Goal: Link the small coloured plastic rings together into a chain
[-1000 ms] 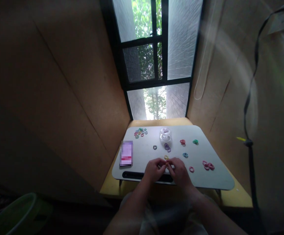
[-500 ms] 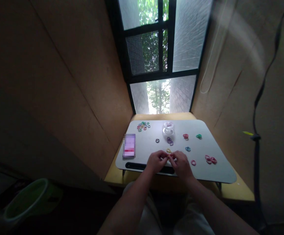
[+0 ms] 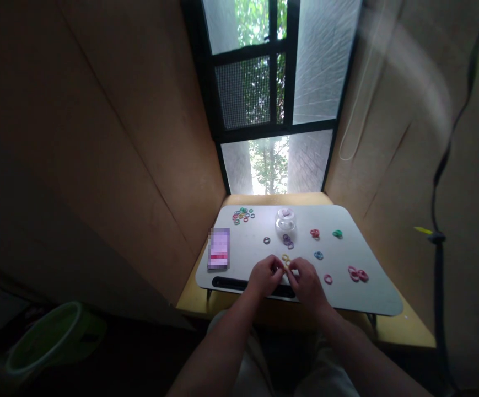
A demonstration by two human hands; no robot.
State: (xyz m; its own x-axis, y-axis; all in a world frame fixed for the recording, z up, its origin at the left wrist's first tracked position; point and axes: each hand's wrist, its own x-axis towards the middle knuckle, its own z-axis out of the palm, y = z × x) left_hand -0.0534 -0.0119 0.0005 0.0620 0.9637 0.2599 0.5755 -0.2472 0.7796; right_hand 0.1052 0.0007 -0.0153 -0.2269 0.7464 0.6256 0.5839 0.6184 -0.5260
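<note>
My left hand and my right hand meet low over the white table's front edge, fingertips pinched close together. Between them shows a small pale-yellow ring that looks like a hair tie, partly covered by my fingers. Just beyond the fingertips lie yellow hair ties. Purple hair ties rest farther back, with a dark one to their left. To the right are blue, red and green clusters, a single pink tie and a pink group.
A mixed pile of coloured ties sits at the back left of the white lap table. A clear round container stands at the back. A phone lies at the left, near a black slot. A green basket is lower left.
The view has shifted slightly. My hands stay pinched together at the same place, with fingertips a little farther apart, and more of the yellow hair ties shows beyond them.
</note>
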